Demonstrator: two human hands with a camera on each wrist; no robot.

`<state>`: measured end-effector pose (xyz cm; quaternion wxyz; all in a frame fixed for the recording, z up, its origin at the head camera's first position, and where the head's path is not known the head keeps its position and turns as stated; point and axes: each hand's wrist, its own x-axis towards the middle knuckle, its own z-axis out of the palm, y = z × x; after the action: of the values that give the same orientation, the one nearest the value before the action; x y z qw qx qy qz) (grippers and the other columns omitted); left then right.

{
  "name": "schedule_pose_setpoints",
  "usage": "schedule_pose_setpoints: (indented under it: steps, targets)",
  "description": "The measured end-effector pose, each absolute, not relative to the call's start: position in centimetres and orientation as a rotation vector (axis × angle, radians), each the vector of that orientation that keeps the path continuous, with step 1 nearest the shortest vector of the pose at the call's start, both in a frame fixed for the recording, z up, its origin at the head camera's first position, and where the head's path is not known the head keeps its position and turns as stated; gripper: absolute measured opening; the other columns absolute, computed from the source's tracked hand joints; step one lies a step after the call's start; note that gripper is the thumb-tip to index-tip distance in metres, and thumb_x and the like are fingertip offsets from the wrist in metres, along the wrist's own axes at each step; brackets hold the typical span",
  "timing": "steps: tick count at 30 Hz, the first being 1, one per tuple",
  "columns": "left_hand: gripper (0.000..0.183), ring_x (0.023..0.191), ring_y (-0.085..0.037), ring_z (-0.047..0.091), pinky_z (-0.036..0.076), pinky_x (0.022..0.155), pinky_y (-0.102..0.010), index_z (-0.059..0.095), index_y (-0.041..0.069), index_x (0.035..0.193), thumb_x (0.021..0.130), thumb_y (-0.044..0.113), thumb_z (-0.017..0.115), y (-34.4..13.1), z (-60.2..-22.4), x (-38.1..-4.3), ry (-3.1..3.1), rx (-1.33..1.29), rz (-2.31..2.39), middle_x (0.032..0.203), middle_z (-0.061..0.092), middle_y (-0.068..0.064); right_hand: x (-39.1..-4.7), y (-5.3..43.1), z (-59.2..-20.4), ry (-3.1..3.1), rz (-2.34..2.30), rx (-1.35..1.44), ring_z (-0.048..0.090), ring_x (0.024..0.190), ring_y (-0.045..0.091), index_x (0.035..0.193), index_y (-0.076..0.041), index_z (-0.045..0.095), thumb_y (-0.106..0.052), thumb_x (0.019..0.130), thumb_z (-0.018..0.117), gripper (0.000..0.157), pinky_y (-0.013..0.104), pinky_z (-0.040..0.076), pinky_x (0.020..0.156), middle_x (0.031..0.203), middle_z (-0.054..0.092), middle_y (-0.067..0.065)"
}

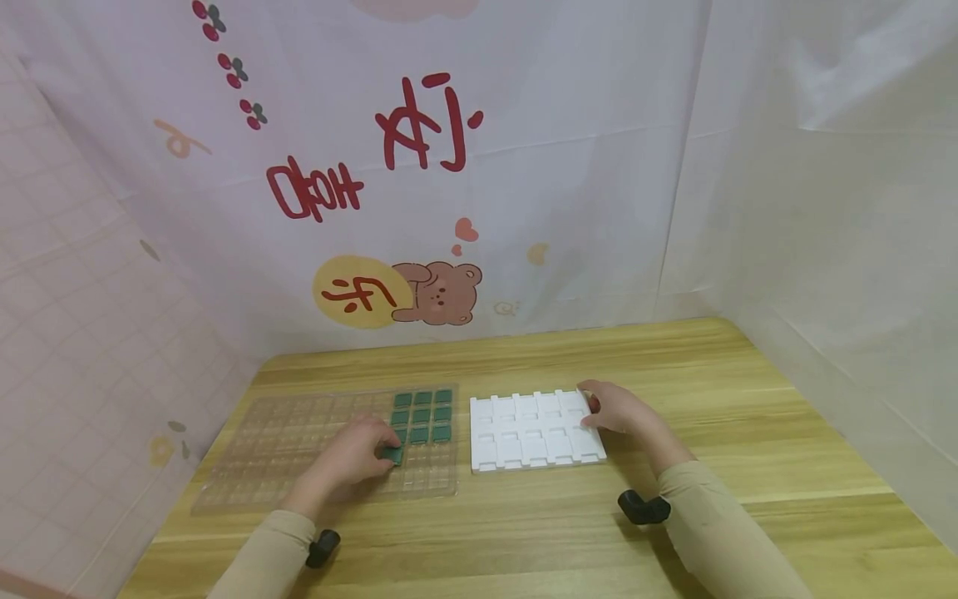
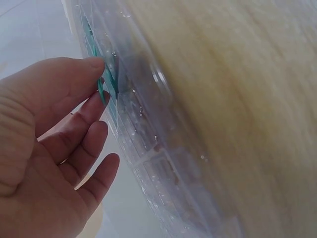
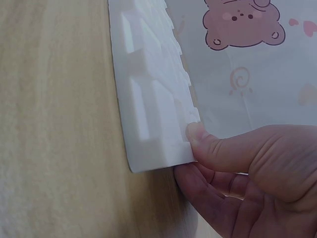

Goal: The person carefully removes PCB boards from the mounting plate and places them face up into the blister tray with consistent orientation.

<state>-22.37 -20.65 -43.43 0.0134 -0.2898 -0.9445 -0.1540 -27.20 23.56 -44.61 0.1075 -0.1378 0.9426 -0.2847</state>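
Observation:
My left hand (image 1: 361,450) pinches a thin green square piece (image 1: 392,454) between thumb and index finger, over the clear plastic tray (image 1: 299,445). In the left wrist view the piece (image 2: 101,91) appears edge-on at the fingertips, tilted, close to the tray's pockets; the other fingers are spread and loosely bent. Several more green squares (image 1: 422,416) sit in pockets at the tray's right end. With its thumb on top of the right edge and fingers at the side, my right hand (image 1: 618,409) grips the white compartment tray (image 1: 533,433) by its far right corner.
Both trays lie side by side on a wood-grain table (image 1: 479,532), a narrow gap between them. A printed white curtain (image 1: 569,166) hangs behind the table, with cloth at both sides. A black band piece (image 1: 644,507) sits at the right wrist.

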Motion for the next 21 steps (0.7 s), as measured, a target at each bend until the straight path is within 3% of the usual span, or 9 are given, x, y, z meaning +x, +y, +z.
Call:
schedule_pose_setpoints:
  steps: [21]
  targets:
    - [0.020, 0.102, -0.032, 0.061, 0.038, 0.102, -0.056, 0.075, 0.008, 0.093, 0.075, 0.007, 0.084, -21.10, -43.73, -22.37, -2.975, -0.876, -0.514, 0.097, 0.070, -0.001, -27.32, 23.37, -44.81, 2.770, -0.847, -0.416, 0.052, 0.090, 0.027, 0.139, 0.010, 0.045, -0.007, 0.085, 0.077, 0.065, 0.044, 0.046, 0.083, 0.098, 0.058, 0.011]
